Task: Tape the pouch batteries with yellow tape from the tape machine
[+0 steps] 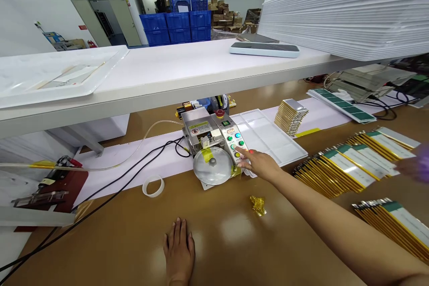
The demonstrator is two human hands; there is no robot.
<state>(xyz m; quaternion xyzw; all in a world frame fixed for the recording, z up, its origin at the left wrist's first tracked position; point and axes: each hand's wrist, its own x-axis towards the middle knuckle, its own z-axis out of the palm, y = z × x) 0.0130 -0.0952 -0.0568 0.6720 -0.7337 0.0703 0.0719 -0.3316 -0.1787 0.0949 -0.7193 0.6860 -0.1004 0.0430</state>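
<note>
My left hand lies flat on the brown tabletop, fingers stretched out, holding nothing. My right hand reaches across to a small machine's button panel, its index finger extended onto the colored buttons. Nothing shows in that hand, though its other fingers are partly hidden. Left of the panel is the metal machine body with a warning label. A round clear disc sits at its front, with yellow tape on it. A red emergency knob tops the panel.
A crumpled yellow film scrap and a white ring lie nearby. Behind the panel is a white tray beside stacked flat pieces. Bundled gold-edged strips lie right, near another person's blurred hand. A shelf crosses above; black cables run left.
</note>
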